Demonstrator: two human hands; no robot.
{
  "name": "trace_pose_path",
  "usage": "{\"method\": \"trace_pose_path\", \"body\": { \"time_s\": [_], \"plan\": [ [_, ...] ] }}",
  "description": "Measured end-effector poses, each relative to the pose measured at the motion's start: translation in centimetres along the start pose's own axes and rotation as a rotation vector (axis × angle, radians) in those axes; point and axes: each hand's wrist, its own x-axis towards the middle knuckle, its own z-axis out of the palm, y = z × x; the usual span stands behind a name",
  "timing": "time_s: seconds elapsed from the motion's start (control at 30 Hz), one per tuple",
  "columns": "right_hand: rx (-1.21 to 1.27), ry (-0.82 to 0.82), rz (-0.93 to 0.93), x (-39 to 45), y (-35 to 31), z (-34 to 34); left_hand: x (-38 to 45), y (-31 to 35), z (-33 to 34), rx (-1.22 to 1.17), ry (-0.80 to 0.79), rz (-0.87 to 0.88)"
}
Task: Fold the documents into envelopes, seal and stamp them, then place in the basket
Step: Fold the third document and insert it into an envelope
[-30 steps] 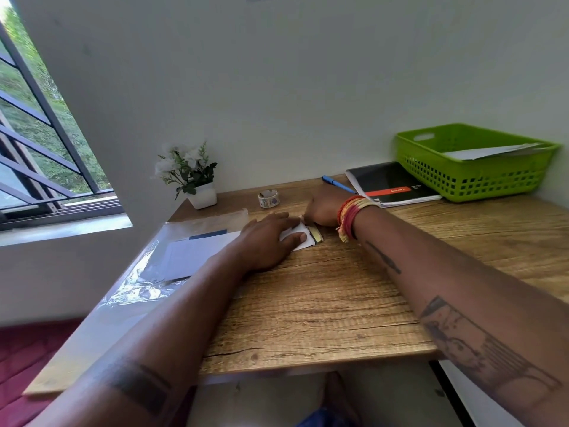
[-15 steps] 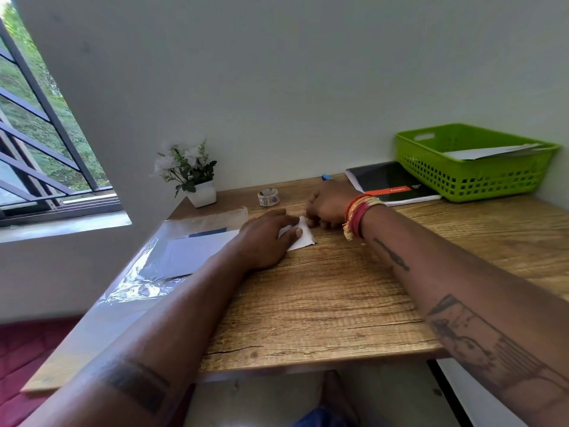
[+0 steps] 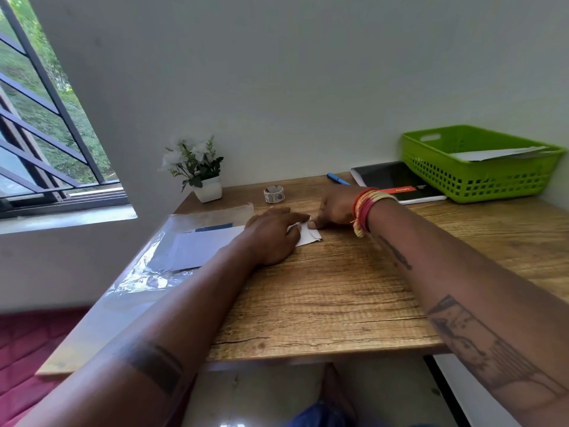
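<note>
The left hand [image 3: 272, 234] lies flat with straight fingers on a small white envelope [image 3: 308, 236], near the middle of the table [image 3: 323, 297], a little toward its back edge. The right hand [image 3: 334, 209] touches the envelope's right end; its fingers are bent down onto the paper, but I cannot tell if they pinch a flap or only press it. Most of the envelope is hidden under the hands, so it is not clear whether it is already closed.

I think the step is sealing or pressing the fold. The risk is that the paper slides on the smooth wood when one hand pushes sideways, and then the flap closes crooked or gets a wrinkle. If the left hand lifts too early, the flap may spring open.

A roll of stickers or tape [image 3: 274, 193] stands near the back edge, just behind the hands; a careless reach may knock it. The green basket [image 3: 480, 183] sits at the back right corner, well apart, with papers in it. More sheets [image 3: 204, 246] lie on clear plastic [image 3: 147, 272] at the left edge, and they could slip off if a forearm brushes them.
</note>
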Motion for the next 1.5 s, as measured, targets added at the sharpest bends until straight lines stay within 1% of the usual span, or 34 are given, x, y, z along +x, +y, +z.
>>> {"method": "trace_pose_path", "body": {
  "time_s": [0.17, 0.23, 0.33, 0.4, 0.57, 0.7, 0.87, 1.07, 1.2, 1.27, 1.37, 1.43, 1.5],
  "plan": [
    [0.056, -0.127, 0.022, -1.5, 0.5, -0.8, 0.1, -0.1, 0.0, -0.006, -0.015, -0.004],
    [0.073, -0.16, 0.028, -1.8, 0.5, -1.0, 0.2, 0.0, -0.1, -0.052, -0.028, -0.011],
    [0.084, -0.162, 0.016, -2.1, 0.4, -1.0, 0.8, 0.2, -1.1, -0.143, -0.087, -0.072],
    [0.077, -0.159, 0.001, -2.2, 0.5, -1.1, 1.7, 0.8, -1.7, -0.14, -0.107, -0.092],
    [0.082, -0.222, -0.005, -2.2, 0.5, -1.2, 2.8, 2.0, -1.1, -0.124, -0.007, -0.116],
    [0.079, -0.243, -0.011, -1.9, 0.6, -1.3, 2.9, 1.5, -0.4, -0.132, 0.035, -0.129],
    [0.065, -0.288, 0.002, -1.8, 0.3, -1.6, 2.8, 2.1, 0.0, -0.14, 0.136, -0.235],
    [0.073, -0.303, -0.008, -2.0, 0.4, -1.6, 3.0, 2.6, -0.6, -0.192, 0.166, -0.323],
    [0.139, -0.305, 0.003, -2.0, 0.9, -1.7, 2.8, 2.5, -0.4, -0.211, 0.169, -0.336],
    [0.156, -0.253, 0.051, -1.8, 0.7, -1.4, 2.8, 2.5, -0.2, -0.213, 0.186, -0.332],
    [-0.005, -0.104, 0.064, -1.1, -0.2, -0.3, 2.9, 2.4, 0.0, -0.215, 0.188, -0.325],
    [-0.096, -0.087, 0.045, -0.8, -0.5, -0.1, 3.1, 2.3, 0.1, -0.217, 0.193, -0.328],
    [-0.091, -0.124, 0.036, -1.3, -0.3, -0.6, 3.0, 2.2, 0.3, -0.227, 0.204, -0.334]
  ]
}}
